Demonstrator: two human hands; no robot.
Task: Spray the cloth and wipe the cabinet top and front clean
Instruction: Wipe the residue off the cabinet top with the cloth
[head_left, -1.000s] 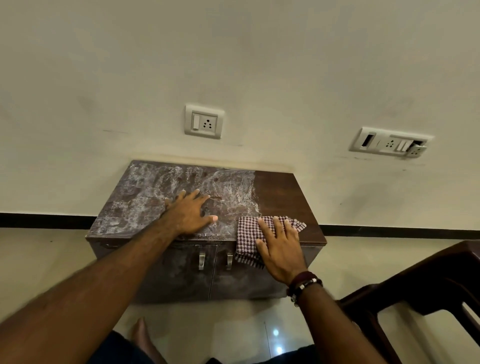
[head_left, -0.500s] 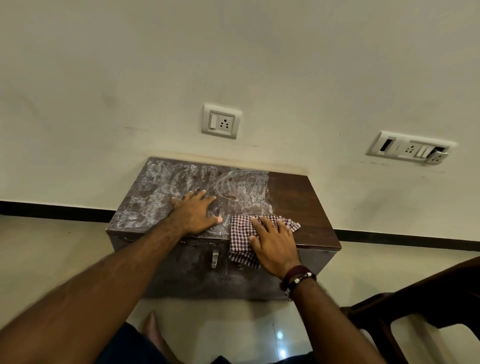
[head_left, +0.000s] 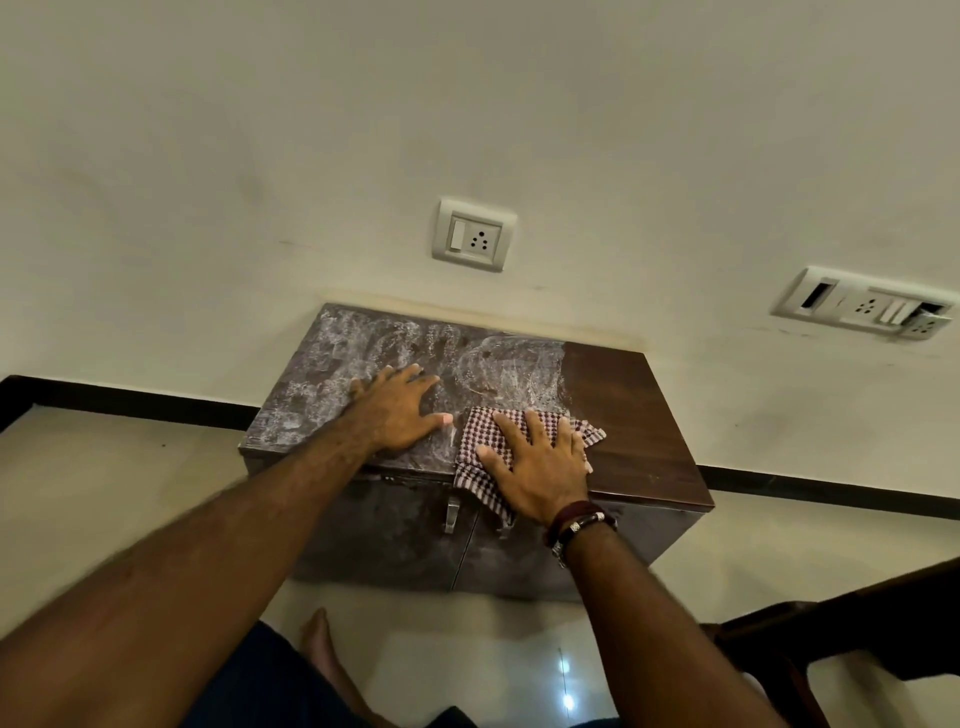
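Right hand (head_left: 540, 467) flat on checked cloth (head_left: 483, 441), fingers straight and spread, palm down, pressing. No curl round the fabric. Cloth directly under the palm and fingers; part shows left of the thumb, a corner sticks out beyond the little-finger side, and a flap hangs below the hand over the front edge of the cabinet (head_left: 639, 415). Bracelets (head_left: 579, 525) on the wrist just behind the hand.

Left hand (head_left: 402, 410) flat on the cabinet top, fingers straight and splayed, holding nothing. Thumb tip just beside the cloth's left edge; touching or not, cannot tell.

White smeared residue (head_left: 363, 348) on the top ahead of and under the left hand, also ahead of the right-hand fingers. Clean dark wood to the right of the right hand, sharp boundary just ahead of the little-finger side.

Door handle (head_left: 451, 514) on the cabinet front below the gap between the two hands. Cabinet front dull and smudged below both wrists.

Wall socket (head_left: 474, 235) well ahead of the hands, second switch plate (head_left: 862, 304) far off to the right. Dark chair (head_left: 852, 623) right of the right forearm. Bare foot (head_left: 322, 644) on the tiled floor (head_left: 104, 493) between the forearms.
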